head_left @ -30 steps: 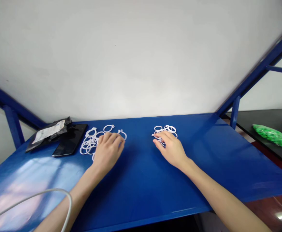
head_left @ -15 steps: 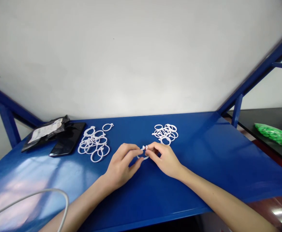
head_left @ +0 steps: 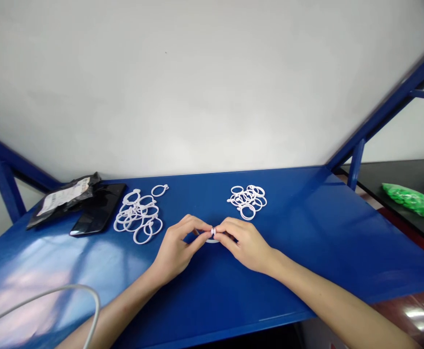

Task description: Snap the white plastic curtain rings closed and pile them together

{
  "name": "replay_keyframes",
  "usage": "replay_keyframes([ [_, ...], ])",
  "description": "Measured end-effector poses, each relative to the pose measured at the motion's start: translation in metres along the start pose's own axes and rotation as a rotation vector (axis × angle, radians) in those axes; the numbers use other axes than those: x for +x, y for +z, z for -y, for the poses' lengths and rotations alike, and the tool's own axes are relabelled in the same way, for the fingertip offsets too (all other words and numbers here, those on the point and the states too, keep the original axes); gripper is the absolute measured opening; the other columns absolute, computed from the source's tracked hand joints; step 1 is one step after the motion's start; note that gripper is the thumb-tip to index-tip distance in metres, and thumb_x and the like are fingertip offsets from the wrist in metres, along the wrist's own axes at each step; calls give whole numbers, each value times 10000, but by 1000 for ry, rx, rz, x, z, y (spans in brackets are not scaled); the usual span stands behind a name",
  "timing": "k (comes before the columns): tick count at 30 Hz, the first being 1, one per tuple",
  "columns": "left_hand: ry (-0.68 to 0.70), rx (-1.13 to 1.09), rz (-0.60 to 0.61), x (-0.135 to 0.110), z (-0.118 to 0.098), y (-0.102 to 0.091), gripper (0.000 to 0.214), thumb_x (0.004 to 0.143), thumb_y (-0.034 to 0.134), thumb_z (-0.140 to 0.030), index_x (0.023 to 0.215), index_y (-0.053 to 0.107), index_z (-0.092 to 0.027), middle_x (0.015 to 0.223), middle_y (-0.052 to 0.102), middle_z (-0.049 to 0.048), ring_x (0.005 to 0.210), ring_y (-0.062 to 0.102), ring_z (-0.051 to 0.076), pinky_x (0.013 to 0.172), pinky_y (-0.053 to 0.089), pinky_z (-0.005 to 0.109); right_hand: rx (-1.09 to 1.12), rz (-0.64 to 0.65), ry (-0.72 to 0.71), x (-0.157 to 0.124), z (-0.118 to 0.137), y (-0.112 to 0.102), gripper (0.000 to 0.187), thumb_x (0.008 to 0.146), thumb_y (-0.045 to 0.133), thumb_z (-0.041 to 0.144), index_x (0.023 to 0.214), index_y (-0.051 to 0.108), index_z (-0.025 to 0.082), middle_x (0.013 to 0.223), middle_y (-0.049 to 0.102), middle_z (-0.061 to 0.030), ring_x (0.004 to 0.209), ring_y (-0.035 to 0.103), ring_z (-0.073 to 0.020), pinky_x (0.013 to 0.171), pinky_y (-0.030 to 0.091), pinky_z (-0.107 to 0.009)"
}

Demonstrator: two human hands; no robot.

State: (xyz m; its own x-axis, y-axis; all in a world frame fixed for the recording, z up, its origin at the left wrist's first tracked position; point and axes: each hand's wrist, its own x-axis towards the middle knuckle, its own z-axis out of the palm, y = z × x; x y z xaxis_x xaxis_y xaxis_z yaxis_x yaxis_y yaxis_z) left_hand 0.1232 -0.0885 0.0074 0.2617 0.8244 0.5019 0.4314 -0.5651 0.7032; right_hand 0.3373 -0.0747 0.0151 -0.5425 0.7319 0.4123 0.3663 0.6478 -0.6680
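Between both hands, low over the blue table, is a white plastic ring (head_left: pixel 212 240) with small knobbed ends. My left hand (head_left: pixel 178 246) pinches one end between thumb and fingers. From the other side, my right hand (head_left: pixel 246 241) pinches the opposite end, and the two ends meet between the fingertips. Most of the ring is hidden behind the fingers. A loose pile of similar white rings (head_left: pixel 134 216) lies to the left, with a single ring (head_left: pixel 159 190) just behind it. Beyond my right hand lies a smaller pile of white rings (head_left: pixel 247 198).
A black plastic package (head_left: pixel 66 196) with a white label lies beside a dark flat phone-like slab (head_left: pixel 97 213) on the blue table (head_left: pixel 212 305). A pale cable (head_left: pixel 66 287) loops at lower left. On a black surface at right rests a bag of green pieces (head_left: pixel 411 199).
My fingertips have come together, bringing the ring's two ends into contact. My left hand's fingers have closed from a looser hold. The view has shifted slightly.
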Motion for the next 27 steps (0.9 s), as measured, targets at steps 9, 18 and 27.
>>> replay_keyframes([
  [9,66,-74,18,-3,-3,-1,93,923,700,-140,949,738,-220,865,764,18,789,685,144,718,567,269,35,52,-18,-4,5,-4,189,1051,541,285,972,689,199,898,699,-32,776,652,-145,703,506,-262],
  [18,110,-65,21,-5,-6,1,68,931,694,-162,925,744,-207,820,750,33,751,674,151,674,567,275,9,101,-46,-4,4,-6,185,1054,528,255,957,674,196,873,671,-23,755,626,-138,686,487,-252],
  [27,101,-79,16,-7,-2,5,65,932,700,-184,891,746,-205,807,751,33,746,675,152,673,568,273,69,125,-21,-3,0,-6,186,1049,522,237,937,666,198,862,660,-14,750,622,-138,700,479,-254],
])
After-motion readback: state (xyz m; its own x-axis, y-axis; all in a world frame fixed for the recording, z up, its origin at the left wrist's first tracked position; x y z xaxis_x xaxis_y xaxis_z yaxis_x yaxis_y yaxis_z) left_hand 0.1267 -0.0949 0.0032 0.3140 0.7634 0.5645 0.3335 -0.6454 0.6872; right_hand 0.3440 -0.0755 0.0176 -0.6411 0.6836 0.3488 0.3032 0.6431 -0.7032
